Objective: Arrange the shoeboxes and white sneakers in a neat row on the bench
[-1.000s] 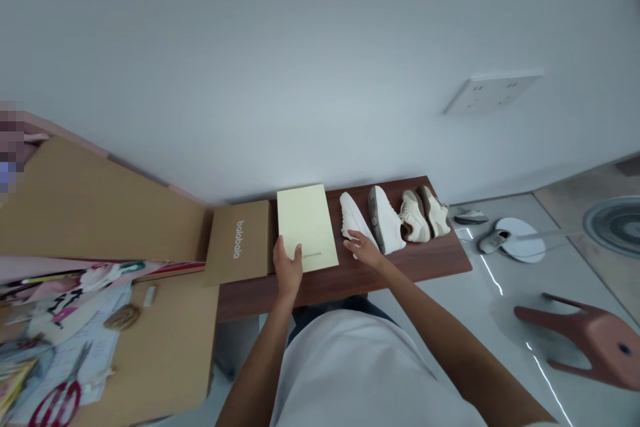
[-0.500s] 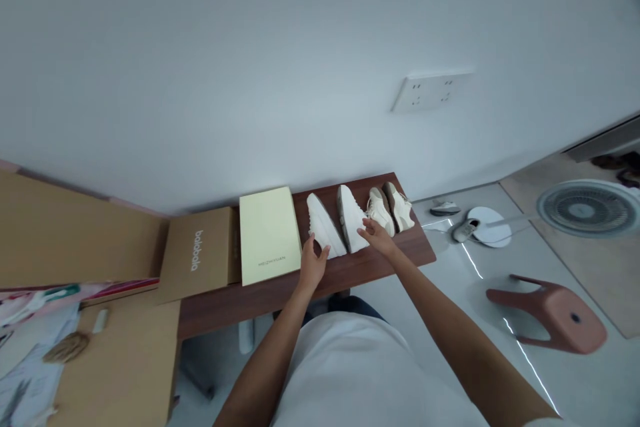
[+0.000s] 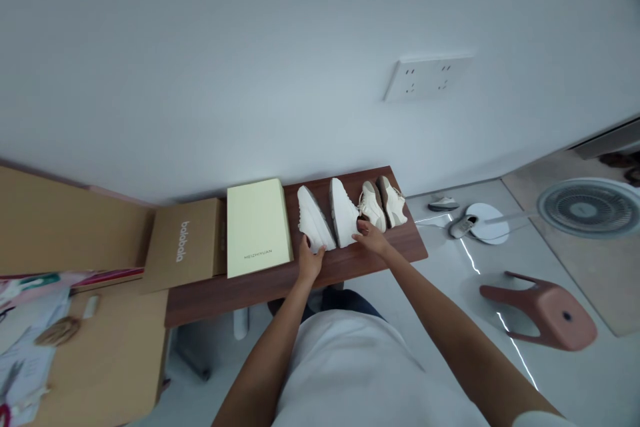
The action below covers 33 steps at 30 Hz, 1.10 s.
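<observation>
Two white sneakers lie side by side on a dark wood bench, toes toward the wall and slightly apart at the toe end. My left hand is at the heel end of the left white sneaker, with thumb and fingers spread against its outer side. At the right white sneaker, my right hand meets the heel from the right with bent fingers and thumb apart. Neither hand is closed round a shoe. Close by on the right stands a smaller pair of cream shoes with brown trim.
Left of the sneakers are a pale yellow shoebox and a brown cardboard box. A pink stool, a standing fan and loose shoes are on the floor to the right. A wall socket is above.
The whole view has shifted slightly. My left hand has come closer against the left sneaker's side, and my right hand is nearer the right sneaker's heel. The shoes look unmoved on the bench.
</observation>
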Each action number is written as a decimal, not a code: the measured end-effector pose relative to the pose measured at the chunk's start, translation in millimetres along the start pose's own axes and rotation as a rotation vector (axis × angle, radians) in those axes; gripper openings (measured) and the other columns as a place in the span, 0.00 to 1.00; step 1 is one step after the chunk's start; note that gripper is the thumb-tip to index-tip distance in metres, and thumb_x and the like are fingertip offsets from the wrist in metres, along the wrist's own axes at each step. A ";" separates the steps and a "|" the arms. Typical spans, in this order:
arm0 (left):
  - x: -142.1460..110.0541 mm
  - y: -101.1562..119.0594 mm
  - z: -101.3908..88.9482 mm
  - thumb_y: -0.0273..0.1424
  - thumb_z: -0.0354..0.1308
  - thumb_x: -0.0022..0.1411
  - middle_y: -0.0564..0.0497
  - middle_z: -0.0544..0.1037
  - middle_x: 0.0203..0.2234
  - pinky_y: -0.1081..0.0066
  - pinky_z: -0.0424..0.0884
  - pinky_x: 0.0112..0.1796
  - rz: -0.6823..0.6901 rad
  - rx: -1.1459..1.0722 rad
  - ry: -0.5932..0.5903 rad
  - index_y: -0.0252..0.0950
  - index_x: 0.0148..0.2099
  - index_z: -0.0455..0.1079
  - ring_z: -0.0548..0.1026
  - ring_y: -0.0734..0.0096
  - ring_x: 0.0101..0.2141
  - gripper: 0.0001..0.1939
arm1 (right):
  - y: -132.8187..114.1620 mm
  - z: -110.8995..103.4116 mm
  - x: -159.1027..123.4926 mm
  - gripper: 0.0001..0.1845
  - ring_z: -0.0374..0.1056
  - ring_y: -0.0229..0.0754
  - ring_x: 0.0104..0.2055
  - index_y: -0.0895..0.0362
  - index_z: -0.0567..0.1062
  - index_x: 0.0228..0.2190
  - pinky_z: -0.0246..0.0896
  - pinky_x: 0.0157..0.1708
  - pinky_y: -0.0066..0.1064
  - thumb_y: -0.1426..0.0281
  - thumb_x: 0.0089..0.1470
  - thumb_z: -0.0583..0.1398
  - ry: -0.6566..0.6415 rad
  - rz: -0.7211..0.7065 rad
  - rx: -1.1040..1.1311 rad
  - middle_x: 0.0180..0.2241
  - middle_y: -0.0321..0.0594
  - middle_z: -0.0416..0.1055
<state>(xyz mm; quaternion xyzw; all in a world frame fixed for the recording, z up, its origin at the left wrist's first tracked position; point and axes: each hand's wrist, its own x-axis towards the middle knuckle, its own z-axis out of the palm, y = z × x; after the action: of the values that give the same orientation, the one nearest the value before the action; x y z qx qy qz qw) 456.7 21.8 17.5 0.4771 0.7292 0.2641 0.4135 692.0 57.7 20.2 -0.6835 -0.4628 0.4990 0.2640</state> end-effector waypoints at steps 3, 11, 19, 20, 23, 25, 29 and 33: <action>2.8 -1.3 4.1 0.38 0.63 0.63 0.31 0.70 0.61 0.62 0.66 0.58 -0.100 0.036 -0.067 0.28 0.68 0.58 0.71 0.54 0.60 0.36 | 7.6 2.8 2.8 0.37 0.69 0.53 0.60 0.60 0.69 0.58 0.63 0.60 0.45 0.69 0.46 0.69 -0.060 -0.026 -0.102 0.58 0.53 0.71; 12.6 -1.9 -0.2 0.44 0.65 0.61 0.37 0.81 0.47 0.65 0.70 0.48 -0.132 0.167 -0.141 0.29 0.54 0.71 0.78 0.55 0.49 0.27 | 9.8 6.9 10.3 0.29 0.72 0.52 0.50 0.62 0.74 0.49 0.65 0.52 0.42 0.65 0.46 0.70 -0.123 -0.056 -0.372 0.48 0.50 0.76; 13.3 17.9 -15.4 0.40 0.66 0.59 0.41 0.81 0.42 0.66 0.70 0.44 -0.049 0.217 -0.119 0.31 0.52 0.73 0.79 0.56 0.45 0.23 | -11.9 4.3 13.4 0.16 0.70 0.47 0.41 0.59 0.76 0.38 0.64 0.43 0.35 0.64 0.48 0.67 -0.200 -0.202 -0.424 0.37 0.41 0.77; 13.4 21.4 -18.3 0.39 0.67 0.59 0.41 0.81 0.43 0.67 0.70 0.45 -0.038 0.239 -0.115 0.32 0.53 0.73 0.79 0.56 0.46 0.23 | -15.5 3.5 12.3 0.15 0.70 0.46 0.40 0.59 0.75 0.38 0.64 0.43 0.34 0.64 0.49 0.67 -0.202 -0.218 -0.440 0.37 0.41 0.76; 13.1 33.8 -26.0 0.37 0.67 0.59 0.41 0.81 0.47 0.68 0.69 0.47 0.022 0.332 -0.119 0.34 0.55 0.72 0.77 0.57 0.50 0.24 | -28.2 0.9 6.8 0.14 0.71 0.47 0.42 0.59 0.75 0.39 0.62 0.43 0.33 0.64 0.52 0.66 -0.191 -0.254 -0.537 0.39 0.42 0.77; 12.3 43.1 -29.7 0.38 0.66 0.61 0.41 0.80 0.50 0.69 0.68 0.48 0.067 0.413 -0.151 0.36 0.57 0.71 0.77 0.56 0.52 0.24 | -38.9 -0.5 1.7 0.15 0.72 0.48 0.44 0.58 0.75 0.42 0.62 0.43 0.33 0.64 0.55 0.65 -0.195 -0.269 -0.638 0.41 0.45 0.78; 9.7 60.5 -33.2 0.40 0.61 0.65 0.41 0.80 0.50 0.67 0.68 0.48 0.088 0.597 -0.224 0.38 0.60 0.67 0.77 0.55 0.52 0.24 | -64.9 2.4 -9.9 0.20 0.73 0.52 0.49 0.58 0.72 0.51 0.62 0.45 0.34 0.61 0.60 0.62 -0.239 -0.264 -0.873 0.45 0.50 0.78; 9.2 72.9 -33.9 0.39 0.58 0.67 0.40 0.81 0.47 0.65 0.68 0.49 0.112 0.727 -0.253 0.37 0.59 0.67 0.77 0.56 0.51 0.21 | -88.0 14.5 -18.5 0.18 0.74 0.53 0.51 0.57 0.69 0.53 0.64 0.46 0.37 0.61 0.65 0.57 -0.279 -0.234 -1.035 0.48 0.52 0.78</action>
<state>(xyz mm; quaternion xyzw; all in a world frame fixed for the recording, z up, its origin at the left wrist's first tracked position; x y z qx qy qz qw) 460.6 60.1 88.7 0.6604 0.6912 -0.0501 0.2892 644.8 77.7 95.5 -0.5954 -0.7514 0.2593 -0.1169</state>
